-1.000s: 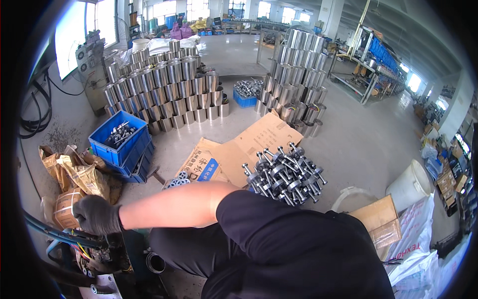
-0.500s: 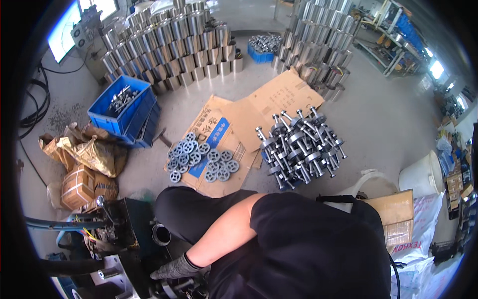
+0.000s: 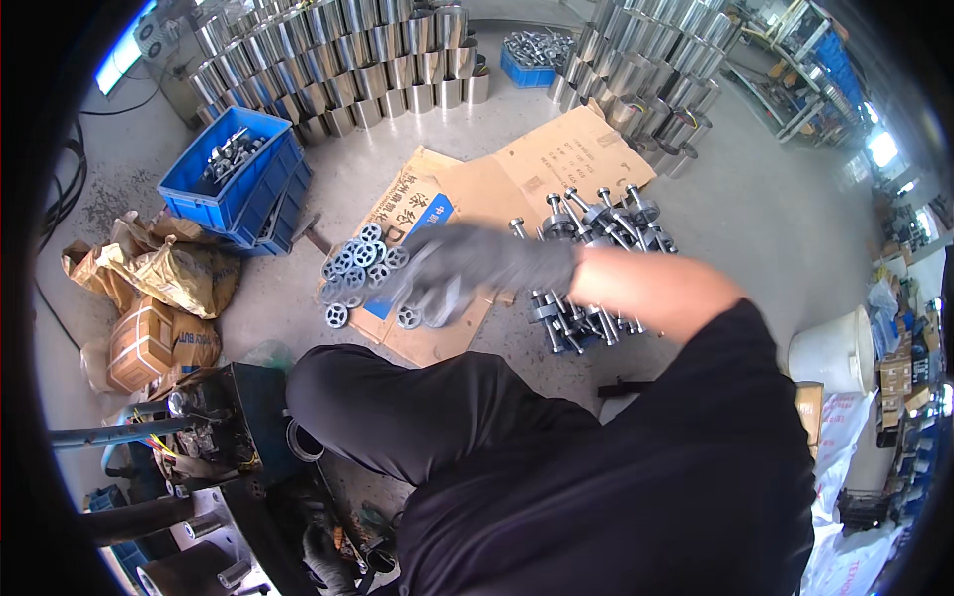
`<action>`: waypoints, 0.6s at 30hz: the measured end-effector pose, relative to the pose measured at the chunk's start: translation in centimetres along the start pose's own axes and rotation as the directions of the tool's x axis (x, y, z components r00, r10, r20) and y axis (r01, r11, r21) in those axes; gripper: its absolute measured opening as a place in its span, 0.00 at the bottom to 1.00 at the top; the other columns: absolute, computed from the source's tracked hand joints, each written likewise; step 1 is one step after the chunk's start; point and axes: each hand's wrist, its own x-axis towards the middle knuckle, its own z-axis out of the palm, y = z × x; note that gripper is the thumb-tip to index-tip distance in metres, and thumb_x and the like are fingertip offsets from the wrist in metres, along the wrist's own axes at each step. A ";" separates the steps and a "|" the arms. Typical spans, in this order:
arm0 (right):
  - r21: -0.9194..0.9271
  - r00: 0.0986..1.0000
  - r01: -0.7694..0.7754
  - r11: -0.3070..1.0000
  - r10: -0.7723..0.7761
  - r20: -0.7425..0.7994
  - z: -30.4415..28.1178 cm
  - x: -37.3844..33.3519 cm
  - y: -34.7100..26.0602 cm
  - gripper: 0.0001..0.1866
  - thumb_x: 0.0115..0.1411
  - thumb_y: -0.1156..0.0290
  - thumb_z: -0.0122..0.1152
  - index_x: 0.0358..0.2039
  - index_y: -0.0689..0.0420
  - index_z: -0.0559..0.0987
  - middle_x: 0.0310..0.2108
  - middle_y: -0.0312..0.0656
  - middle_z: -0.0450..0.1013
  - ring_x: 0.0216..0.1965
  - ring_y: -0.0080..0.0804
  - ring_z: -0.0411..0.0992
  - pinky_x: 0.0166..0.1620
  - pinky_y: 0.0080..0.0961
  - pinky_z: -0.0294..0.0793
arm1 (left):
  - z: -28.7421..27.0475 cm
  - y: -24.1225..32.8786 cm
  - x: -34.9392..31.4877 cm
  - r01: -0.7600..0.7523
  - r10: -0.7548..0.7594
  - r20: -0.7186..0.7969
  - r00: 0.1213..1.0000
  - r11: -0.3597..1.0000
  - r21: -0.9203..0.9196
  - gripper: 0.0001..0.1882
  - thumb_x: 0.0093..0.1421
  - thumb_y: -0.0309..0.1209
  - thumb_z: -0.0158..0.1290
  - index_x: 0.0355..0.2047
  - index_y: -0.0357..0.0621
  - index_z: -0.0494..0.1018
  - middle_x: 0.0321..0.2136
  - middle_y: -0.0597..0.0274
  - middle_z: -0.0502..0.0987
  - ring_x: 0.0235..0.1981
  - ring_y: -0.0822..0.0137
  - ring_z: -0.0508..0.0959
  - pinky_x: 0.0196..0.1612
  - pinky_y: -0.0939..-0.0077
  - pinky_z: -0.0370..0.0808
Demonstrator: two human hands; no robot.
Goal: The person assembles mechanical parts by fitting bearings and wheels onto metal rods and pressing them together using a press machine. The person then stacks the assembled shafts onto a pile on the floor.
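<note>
My right hand, in a dark grey glove, stretches leftward over a pile of small spoked metal wheels. Motion smears its fingers, and a grey blur around them hides whether anything is held. Beneath lie the wheels on flattened cardboard. Behind my right forearm is a heap of steel shafts with discs on them, partly covered by the arm. Low in the view, my left hand, in a dark glove, is beside the machine's metal plate; its fingers are too dark and hidden to read.
Stacked blue crates with metal parts stand at the left, near torn brown sacks and a strapped carton. Rows of shiny steel cylinders line the back. A white bucket is at the right.
My right hand has swung from the machine at the lower left up and across to the wheels. The left hand has come into sight by the machine. The view has shifted slightly.
</note>
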 end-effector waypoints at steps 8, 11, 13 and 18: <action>-0.748 0.702 -0.623 0.231 -0.257 -0.664 -23.2 -14.0 -4.5 0.31 0.57 0.65 0.68 0.61 0.59 0.74 0.42 0.46 0.83 0.36 0.29 0.81 0.42 0.32 0.81 | 3.2 2.8 1.3 0.044 -0.025 0.129 0.991 0.988 -0.147 0.15 0.66 0.22 0.55 0.53 0.34 0.76 0.45 0.56 0.82 0.48 0.63 0.80 0.55 0.68 0.75; -0.787 0.750 -0.569 0.239 -0.243 -0.615 -29.9 -18.5 -0.6 0.31 0.55 0.64 0.70 0.60 0.55 0.77 0.43 0.45 0.83 0.37 0.33 0.82 0.43 0.32 0.80 | 4.0 0.7 2.2 0.049 -0.024 0.183 0.983 0.990 -0.131 0.17 0.65 0.22 0.55 0.54 0.34 0.76 0.45 0.55 0.82 0.47 0.62 0.80 0.55 0.67 0.75; -0.514 0.618 -0.694 0.505 0.049 -0.785 -25.4 -18.3 -1.0 0.29 0.54 0.66 0.72 0.57 0.54 0.80 0.41 0.42 0.82 0.36 0.34 0.80 0.43 0.30 0.79 | 3.7 -0.2 2.4 0.069 -0.058 0.246 0.967 0.997 -0.036 0.18 0.64 0.22 0.55 0.55 0.33 0.76 0.46 0.53 0.82 0.48 0.60 0.81 0.55 0.68 0.75; -0.552 0.662 -0.608 0.570 -0.021 -0.749 -33.2 -22.0 5.7 0.35 0.55 0.63 0.73 0.62 0.59 0.75 0.39 0.42 0.81 0.39 0.32 0.78 0.46 0.28 0.78 | 4.2 -0.7 2.6 0.058 -0.044 0.233 0.972 0.997 -0.053 0.19 0.64 0.23 0.55 0.55 0.32 0.75 0.47 0.51 0.82 0.49 0.60 0.81 0.55 0.68 0.75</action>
